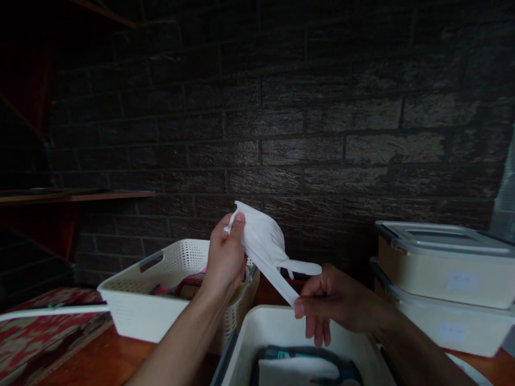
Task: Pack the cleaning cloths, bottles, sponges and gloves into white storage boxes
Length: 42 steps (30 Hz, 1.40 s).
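1. Nearest: white bin (273, 324), dark and white contents (298, 369) inside; white cloth (263, 233) held in the air by its far rim, between both hands.
2. Risk: lower strap (284, 287) could slip or twist, likely from a fingertip-only hold; dropped cloth might land in the bin.
3. Left hand (228, 249) pinches the cloth's edge under its thumb; right hand (328, 300) pinches the lower strap (upper strap (302, 266): can't tell).
4. Outward: perforated basket (148, 321) left, stacked boxes (444, 273) right.

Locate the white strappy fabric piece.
Head view, centre: the white strappy fabric piece spans between the left hand and right hand, above the open cream plastic bin.
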### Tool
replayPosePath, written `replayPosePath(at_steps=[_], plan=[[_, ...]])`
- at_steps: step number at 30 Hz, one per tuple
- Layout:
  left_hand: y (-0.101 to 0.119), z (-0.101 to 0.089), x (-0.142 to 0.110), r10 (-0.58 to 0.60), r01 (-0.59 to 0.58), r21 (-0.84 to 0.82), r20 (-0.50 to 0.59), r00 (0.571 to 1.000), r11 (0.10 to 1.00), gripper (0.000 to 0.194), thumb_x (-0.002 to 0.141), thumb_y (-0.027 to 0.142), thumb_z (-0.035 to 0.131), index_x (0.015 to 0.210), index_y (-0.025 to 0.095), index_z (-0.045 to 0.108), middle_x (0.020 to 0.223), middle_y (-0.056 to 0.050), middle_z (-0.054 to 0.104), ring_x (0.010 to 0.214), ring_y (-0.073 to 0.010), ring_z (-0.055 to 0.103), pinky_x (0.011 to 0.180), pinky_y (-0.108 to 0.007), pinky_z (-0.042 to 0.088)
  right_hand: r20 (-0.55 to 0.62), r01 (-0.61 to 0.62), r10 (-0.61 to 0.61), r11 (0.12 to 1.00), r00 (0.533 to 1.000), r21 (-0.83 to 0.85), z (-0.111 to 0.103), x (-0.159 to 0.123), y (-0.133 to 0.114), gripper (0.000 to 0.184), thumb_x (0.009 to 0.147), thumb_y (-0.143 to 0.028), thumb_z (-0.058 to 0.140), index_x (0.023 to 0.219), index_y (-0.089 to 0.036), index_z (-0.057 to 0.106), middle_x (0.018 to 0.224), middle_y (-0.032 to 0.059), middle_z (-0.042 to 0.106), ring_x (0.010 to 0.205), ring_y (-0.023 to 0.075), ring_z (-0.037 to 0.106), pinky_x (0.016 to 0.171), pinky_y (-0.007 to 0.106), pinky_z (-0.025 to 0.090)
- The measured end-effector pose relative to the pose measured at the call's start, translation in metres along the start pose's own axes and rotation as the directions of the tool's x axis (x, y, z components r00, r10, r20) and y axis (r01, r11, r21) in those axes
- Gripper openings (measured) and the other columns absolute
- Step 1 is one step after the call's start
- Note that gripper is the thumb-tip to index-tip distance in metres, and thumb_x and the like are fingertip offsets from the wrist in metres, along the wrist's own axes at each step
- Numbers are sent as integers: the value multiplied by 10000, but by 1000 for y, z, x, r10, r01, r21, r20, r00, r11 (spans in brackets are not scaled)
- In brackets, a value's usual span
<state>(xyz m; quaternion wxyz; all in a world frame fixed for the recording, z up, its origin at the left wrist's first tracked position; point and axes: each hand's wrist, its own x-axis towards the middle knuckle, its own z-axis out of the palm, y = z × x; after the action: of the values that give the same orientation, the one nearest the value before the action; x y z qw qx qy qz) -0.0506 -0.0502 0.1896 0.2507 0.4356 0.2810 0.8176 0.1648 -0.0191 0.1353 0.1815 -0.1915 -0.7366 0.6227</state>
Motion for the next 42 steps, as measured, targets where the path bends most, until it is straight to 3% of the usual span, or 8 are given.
replayPosePath(at_steps=[8,12,16,22,27,30,37,42], plan=[[2,6,-11,-170,159,70,192,967,985,286,864,417,740,964,156,679,796,-19,652,649,-113,573,591,-197,443,-44,47,-54,989,998,-137,-31,-15,-11,364,802,-451,801,896,-106,729,755,60,726,587,122,649,511,207,480],[4,9,-23,-296,200,261,411,862,944,300,888,434,706,887,134,693,780,-29,648,678,-130,566,597,-208,410,-359,181,-304,924,882,-336,-46,-24,-19,518,690,-389,906,1099,-174,673,999,63,712,845,166,650,711,265,527],[-1,13,-33,-394,168,410,563,727,896,346,902,471,671,852,129,696,715,-5,582,628,-122,505,547,-214,349,-250,233,-351,885,902,-402,-24,-17,-19,353,838,-475,771,995,-163,716,962,63,719,884,206,647,777,312,511],[-18,11,-29,-120,-151,562,416,901,813,327,832,475,754,930,190,628,775,20,543,721,-139,495,628,-226,372,-387,251,-402,889,830,-384,-3,-12,-21,390,972,-495,573,831,-148,682,727,15,628,646,146,535,571,261,383],[-10,15,-42,-418,122,480,579,700,869,437,950,592,522,846,182,631,809,-37,626,748,-184,596,630,-264,451,-312,193,-620,611,720,-768,9,-17,-32,223,939,-283,605,750,-178,662,711,7,586,656,146,522,613,282,371],[-5,19,-47,-362,88,458,556,748,884,386,945,543,573,924,177,695,930,-65,695,914,-221,634,800,-296,487,-167,263,-643,516,747,-815,19,-23,-38,62,864,-233,694,915,-208,720,922,29,647,819,167,592,718,284,425],[1,14,-40,-434,260,367,548,715,893,363,908,521,643,857,166,699,758,-41,660,706,-185,581,640,-271,446,-507,280,-517,836,690,-472,0,-30,-38,404,921,-483,675,1246,-254,601,1109,45,644,862,161,583,710,269,465],[-2,7,-47,-444,241,465,396,804,852,422,882,585,647,850,168,703,831,-69,681,809,-222,606,681,-285,469,-357,251,-237,968,904,-7,2,-14,-27,434,913,-602,626,849,-172,620,715,-8,567,622,122,485,570,248,382]])
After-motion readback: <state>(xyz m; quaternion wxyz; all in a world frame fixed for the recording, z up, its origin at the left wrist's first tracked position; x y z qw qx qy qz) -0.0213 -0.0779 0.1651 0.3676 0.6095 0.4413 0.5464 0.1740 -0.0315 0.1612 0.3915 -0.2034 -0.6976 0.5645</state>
